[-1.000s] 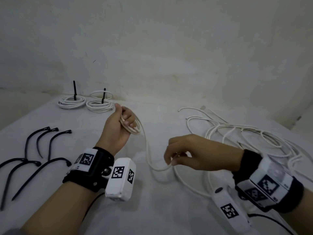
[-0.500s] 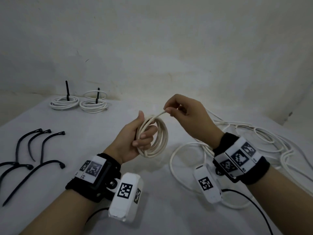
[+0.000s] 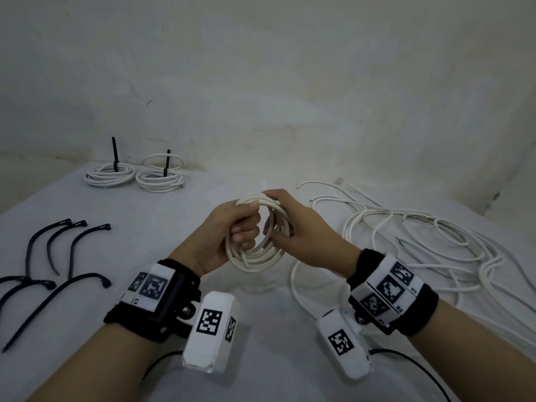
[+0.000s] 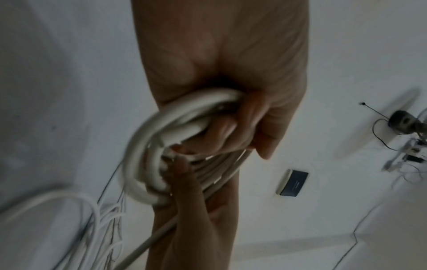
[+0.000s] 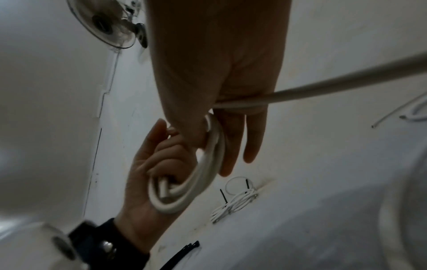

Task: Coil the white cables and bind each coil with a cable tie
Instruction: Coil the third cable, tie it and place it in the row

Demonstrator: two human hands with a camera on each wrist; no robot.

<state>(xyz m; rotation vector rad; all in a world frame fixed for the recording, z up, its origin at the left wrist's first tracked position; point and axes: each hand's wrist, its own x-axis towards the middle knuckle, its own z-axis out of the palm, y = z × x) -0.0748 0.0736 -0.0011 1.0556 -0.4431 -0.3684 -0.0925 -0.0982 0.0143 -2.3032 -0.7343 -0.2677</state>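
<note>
Far left on the white table (image 3: pixel 162 358): loose black cable ties (image 3: pixel 55 288), long axes running toward the wall. Behind: two bound coils (image 3: pixel 133 174), flat, tie tails upright. Centre, above the table: left hand (image 3: pixel 229 236) curled tight around the white cable coil (image 3: pixel 255 250), ring upright and facing the camera. Right hand (image 3: pixel 298 236) gripping its right side. Right: loose white cables (image 3: pixel 420 245) sprawled.

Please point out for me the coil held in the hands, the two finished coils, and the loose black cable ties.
held coil (image 3: pixel 255 261), head view, lower arc of loops.
finished coils (image 3: pixel 110 174), head view, left coil's loops.
loose cable ties (image 3: pixel 76 245), head view, a strap's middle.
</note>
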